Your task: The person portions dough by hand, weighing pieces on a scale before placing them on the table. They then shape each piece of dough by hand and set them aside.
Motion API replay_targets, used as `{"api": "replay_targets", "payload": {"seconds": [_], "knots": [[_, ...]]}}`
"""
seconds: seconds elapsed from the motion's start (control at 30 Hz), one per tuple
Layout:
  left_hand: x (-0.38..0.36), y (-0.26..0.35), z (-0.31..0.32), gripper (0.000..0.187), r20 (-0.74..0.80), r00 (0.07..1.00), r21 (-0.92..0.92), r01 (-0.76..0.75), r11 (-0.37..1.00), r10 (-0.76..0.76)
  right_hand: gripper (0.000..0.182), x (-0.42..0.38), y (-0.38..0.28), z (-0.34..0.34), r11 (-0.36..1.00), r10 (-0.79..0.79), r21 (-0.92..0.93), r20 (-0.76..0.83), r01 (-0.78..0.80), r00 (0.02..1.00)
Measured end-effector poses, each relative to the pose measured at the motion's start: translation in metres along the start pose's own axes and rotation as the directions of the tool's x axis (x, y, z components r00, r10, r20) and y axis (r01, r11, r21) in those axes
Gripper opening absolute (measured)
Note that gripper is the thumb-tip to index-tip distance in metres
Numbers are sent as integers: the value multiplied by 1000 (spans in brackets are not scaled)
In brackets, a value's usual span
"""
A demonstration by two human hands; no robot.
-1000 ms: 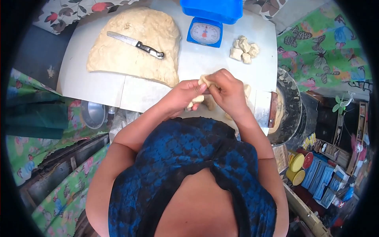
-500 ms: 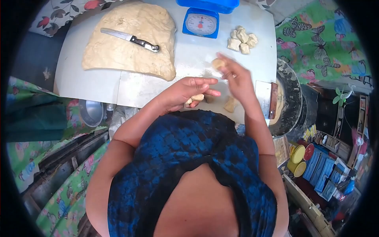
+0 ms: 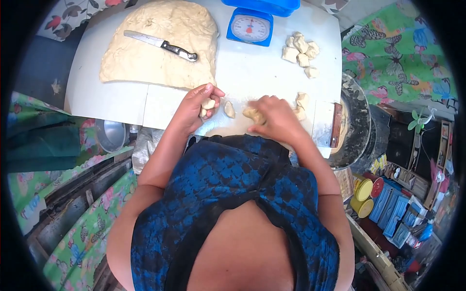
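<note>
Head view: left hand (image 3: 195, 107) clasps dough bits (image 3: 208, 104) in curled fingers, likely keeping them apart from the dough lump (image 3: 252, 114) the right hand (image 3: 277, 116) covers, its grip unclear.

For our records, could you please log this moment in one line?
left hand: holding dough; right hand: at dough lump; loose piece: between hands; knife: on dough slab

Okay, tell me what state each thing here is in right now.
Left hand, curled around dough
Right hand, touching a dough piece
Large dough slab, uncovered
Knife, lying on the slab
Scale, dial unobstructed
Wooden-handled blade, lying flat
Upper-right dough lumps, loosely grouped
</note>
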State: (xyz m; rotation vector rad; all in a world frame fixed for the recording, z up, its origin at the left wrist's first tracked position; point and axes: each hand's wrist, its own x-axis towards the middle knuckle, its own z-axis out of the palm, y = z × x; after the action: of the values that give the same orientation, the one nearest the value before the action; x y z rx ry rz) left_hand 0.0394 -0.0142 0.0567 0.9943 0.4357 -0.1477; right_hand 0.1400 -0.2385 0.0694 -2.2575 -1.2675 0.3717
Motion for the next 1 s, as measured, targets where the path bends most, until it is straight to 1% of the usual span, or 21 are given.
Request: {"api": "replay_targets", "payload": {"seconds": [0.07, 0.1, 0.13, 0.17, 0.2, 0.23, 0.27, 0.33, 0.37, 0.4, 0.43, 0.47, 0.5, 0.53, 0.6, 0.63, 0.67, 0.73, 0.83, 0.97, 1.0], "knots": [[-3, -1, -9, 32, 6, 1000, 14, 18, 1000, -18, 33, 1, 2, 19, 999, 4, 40, 108, -8, 994], [-4, -2, -14, 32, 11, 999, 29, 32, 999, -32, 26, 5, 3, 12, 997, 18, 70, 161, -30, 987], [-5, -4, -20, 32, 8, 1000, 22, 14, 1000, -14, 26, 10, 2, 0, 998, 4, 58, 163, -14, 987], [-6, -7, -27, 32, 50, 999, -24, 17, 1000, -15, 26, 16, 1, -16, 954, 11, 297, 110, -44, 994], [-6, -12, -33, 31, 91, 996, -69, 23, 997, -16, 26, 21, -2, -34, 851, 31, 521, 66, -61, 997], [-7, -16, -39, 31, 123, 992, -103, 16, 995, -4, 27, 32, -3, -52, 877, -40, 466, -161, 112, 986], [-7, -19, -44, 31, 117, 993, -110, 9, 994, 4, 29, 46, -3, -71, 886, -118, 378, -377, 269, 919], [-6, -23, -54, 31, 276, 955, -294, -27, 955, 112, 26, 70, -9, -111, 936, 18, 312, -504, 162, 864], [-4, -24, -57, 31, 273, 955, -295, -34, 955, 118, 25, 87, -5, -128, 943, 23, 294, -521, 154, 854], [-1, -25, -59, 31, 290, 948, -380, -9, 925, 128, 23, 105, -2, -142, 950, 27, 276, -538, 146, 842], [2, -25, -60, 32, 308, 941, -460, 18, 888, 140, 26, 126, -1, -150, 952, 20, 274, -506, 138, 863], [3, -26, -60, 32, 306, 940, -460, 10, 888, 148, 28, 140, -6, -157, 953, 13, 271, -471, 131, 882], [4, -27, -60, 32, 306, 943, -419, 11, 908, 130, 27, 149, -20, -165, 972, 15, 212, -491, 102, 871], [5, -27, -60, 32, 304, 946, -376, 12, 926, 111, 27, 158, -19, -166, 972, 6, 209, -490, 111, 872], [5, -27, -61, 31, 314, 944, -370, 20, 929, 104, 28, 182, -12, -167, 999, -33, -44, -429, 16, 903], [5, -27, -61, 32, 307, 946, -346, 14, 938, 99, 26, 192, -7, -166, 994, 41, 112, -345, -2, 938], [5, -27, -61, 34, 301, 949, -324, 11, 946, 92, 26, 200, -1, -165, 994, 38, 111, -339, 0, 940], [5, -27, -60, 34, 290, 953, -321, 12, 947, 86, 24, 210, 8, -163, 1000, -12, 7, -278, 15, 960], [4, -25, -58, 34, 286, 956, -303, 25, 953, 66, 19, 216, 15, -161, 1000, -15, -20, -253, 10, 967], [5, -26, -59, 34, 289, 956, -275, 41, 960, 42, 16, 216, 18, -160, 999, 43, 14, -195, -41, 980], [5, -25, -59, 34, 288, 957, -275, 49, 960, 34, 15, 216, 19, -160, 1000, 22, 11, -201, -21, 979]]}}
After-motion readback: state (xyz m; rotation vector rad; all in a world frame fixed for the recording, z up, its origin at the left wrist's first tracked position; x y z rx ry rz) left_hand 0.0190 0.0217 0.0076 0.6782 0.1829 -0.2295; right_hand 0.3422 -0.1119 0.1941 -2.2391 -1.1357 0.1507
